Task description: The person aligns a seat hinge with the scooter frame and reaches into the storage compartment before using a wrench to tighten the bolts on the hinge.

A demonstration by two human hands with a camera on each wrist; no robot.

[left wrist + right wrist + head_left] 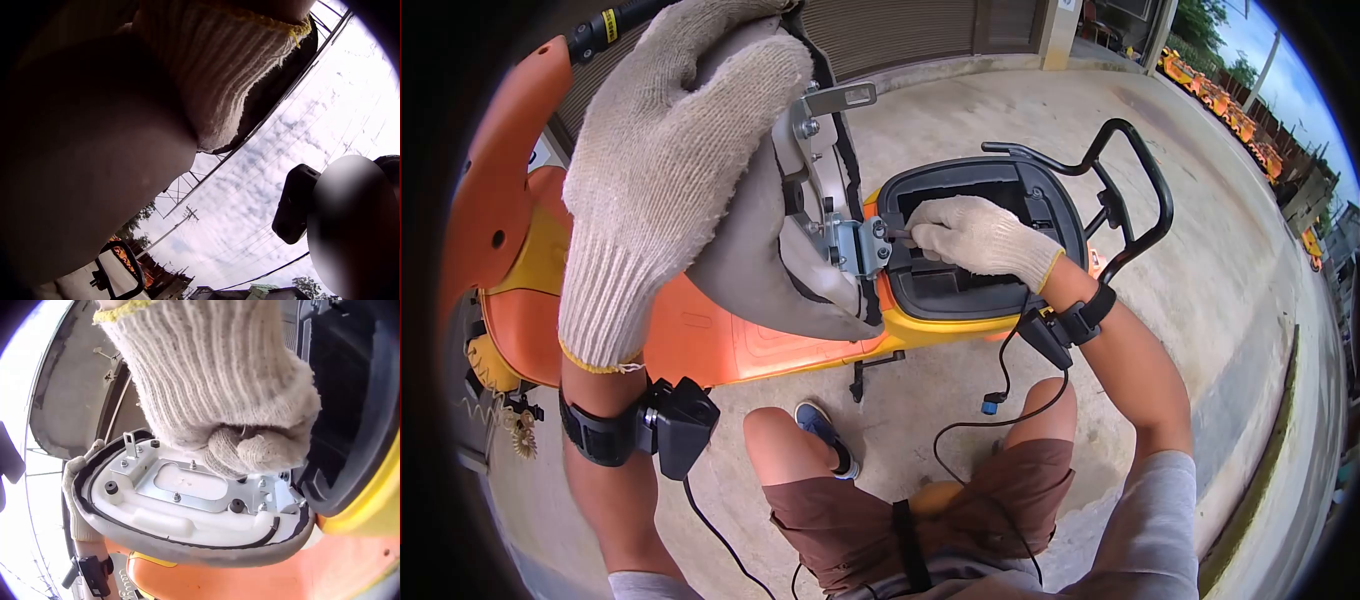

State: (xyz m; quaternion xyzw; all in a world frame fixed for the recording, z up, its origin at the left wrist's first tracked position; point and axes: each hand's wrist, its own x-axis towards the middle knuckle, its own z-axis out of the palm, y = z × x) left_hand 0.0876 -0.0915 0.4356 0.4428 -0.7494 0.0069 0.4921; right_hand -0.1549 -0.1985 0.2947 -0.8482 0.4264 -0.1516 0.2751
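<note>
A grey seat stands tipped up, its white underside and metal bracket exposed. My gloved left hand grips its upper edge; in the right wrist view part of that hand shows behind the seat's far end. At the metal hinge, my gloved right hand pinches a small dark rod-like piece with curled fingers. The right wrist view shows those curled fingers over the hinge end, hiding what they pinch. Glove ribbing and the seat's grey cover fill much of the left wrist view.
Below the right hand lies the black storage compartment of the orange and yellow scooter. A black rear rail rises beyond it. Cables hang from the wrist cameras. A mirror shows in the left wrist view.
</note>
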